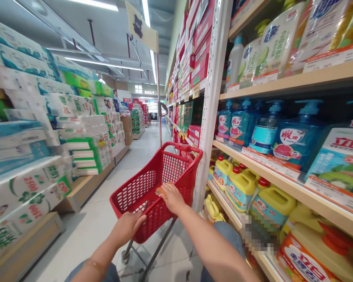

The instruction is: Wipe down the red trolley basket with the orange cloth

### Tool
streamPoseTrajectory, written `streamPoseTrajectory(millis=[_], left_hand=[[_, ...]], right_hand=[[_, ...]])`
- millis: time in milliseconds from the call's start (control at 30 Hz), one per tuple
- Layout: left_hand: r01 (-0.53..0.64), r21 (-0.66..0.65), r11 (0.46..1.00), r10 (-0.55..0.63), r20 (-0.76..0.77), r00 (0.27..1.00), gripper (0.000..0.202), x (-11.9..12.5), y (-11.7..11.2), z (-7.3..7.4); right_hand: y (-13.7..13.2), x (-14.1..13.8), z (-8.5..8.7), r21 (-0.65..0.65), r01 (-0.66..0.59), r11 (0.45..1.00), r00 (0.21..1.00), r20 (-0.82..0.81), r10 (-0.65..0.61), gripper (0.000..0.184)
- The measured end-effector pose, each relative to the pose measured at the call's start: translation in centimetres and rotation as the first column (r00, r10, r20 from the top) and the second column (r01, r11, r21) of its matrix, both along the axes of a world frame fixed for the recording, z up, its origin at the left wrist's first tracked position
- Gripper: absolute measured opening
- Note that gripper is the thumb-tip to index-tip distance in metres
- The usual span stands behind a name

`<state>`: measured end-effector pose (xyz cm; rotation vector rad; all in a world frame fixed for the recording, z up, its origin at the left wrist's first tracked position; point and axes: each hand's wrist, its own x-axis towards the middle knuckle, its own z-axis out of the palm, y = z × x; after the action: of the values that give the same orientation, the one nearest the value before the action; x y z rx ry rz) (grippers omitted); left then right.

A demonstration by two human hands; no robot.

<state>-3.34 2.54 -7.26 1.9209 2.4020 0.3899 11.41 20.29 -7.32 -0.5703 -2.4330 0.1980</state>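
Left hand: and here's the left hand [127, 228], curled shut around the near rim of the red shopping cart [172, 168], fingers wrapped over the plastic.

Right hand: over on the other side, the right hand [172, 197] lies across the rim, fingers loosely bent onto a small orange packet [161, 192]. A pinch or just a touch? Can't tell from this angle.

Packet: right at the right hand's fingertips, poking out leftward toward the left hand, its long axis running roughly across the cart. The right hand is clearly the closer of the two.

Right side: blue pump bottles [300, 133] and yellow jugs [239, 190] with red caps line the wooden shelves [282, 172], and 立白 reads big on a label [338, 145].

Left side: stacked toilet-paper packs [26, 188], printed 2500.

Far end: a hanging sign [142, 92] reads DAILY.
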Motion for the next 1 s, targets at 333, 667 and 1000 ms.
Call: streamPoseTrajectory(millis=[333,667,1000], left_hand=[[0.187,0.076,0.979,-0.187,-0.001,0.982,0.05,1.2,0.3,-0.8],[0.181,0.079,0.98,-0.173,-0.103,0.98,0.048,2.6,2.9,-1.6],[0.072,0.037,0.997,-0.063,-0.201,0.978,0.048,1.5,4.2,-1.8]], right_hand=[[-1.3,0.5,-0.5,0.013,-0.113,0.993,0.993,0.035,0.113,0.038],[-2.0,3.0,-1.8,-0.03,-0.018,0.999,1.0,-0.023,0.017,0.039],[-3.4,3.9,-3.2,-0.041,0.007,0.999,0.997,-0.07,-0.009,0.044]])
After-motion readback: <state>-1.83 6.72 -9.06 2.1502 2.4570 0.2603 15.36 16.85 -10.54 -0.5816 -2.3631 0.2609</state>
